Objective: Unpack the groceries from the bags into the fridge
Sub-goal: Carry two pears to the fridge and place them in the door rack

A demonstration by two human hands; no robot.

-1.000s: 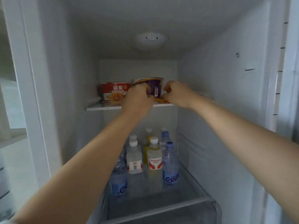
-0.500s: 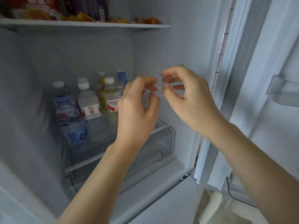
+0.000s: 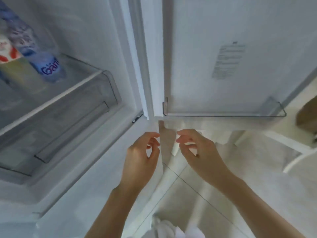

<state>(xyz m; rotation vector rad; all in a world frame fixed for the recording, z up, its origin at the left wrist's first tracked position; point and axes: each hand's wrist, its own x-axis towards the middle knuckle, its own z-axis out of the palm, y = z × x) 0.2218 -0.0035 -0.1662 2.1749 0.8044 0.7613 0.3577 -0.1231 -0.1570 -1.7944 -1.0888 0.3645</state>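
Note:
The fridge stands open, its inner wall (image 3: 96, 40) on the left and its door (image 3: 197, 54) swung out to the right. Bottles stand on a lower shelf at the top left, among them a blue-labelled water bottle (image 3: 46, 66) and a yellow drink bottle (image 3: 18, 73). My left hand (image 3: 142, 157) and my right hand (image 3: 193, 148) hang side by side in front of the fridge's lower edge, fingers loosely curled, holding nothing. A white bag (image 3: 164, 227) shows at the bottom edge, between my forearms.
A clear drawer (image 3: 72, 121) sits under the bottle shelf. The door carries a clear rack (image 3: 223, 115) and a printed label (image 3: 228, 60). Pale tiled floor (image 3: 197, 194) lies below. White furniture legs (image 3: 295, 158) and a brown box (image 3: 307, 115) stand at the right.
Both hands let go of the cups on the upper shelf, drew back out of the fridge and dropped lower. My view swung down and right, toward the door and floor.

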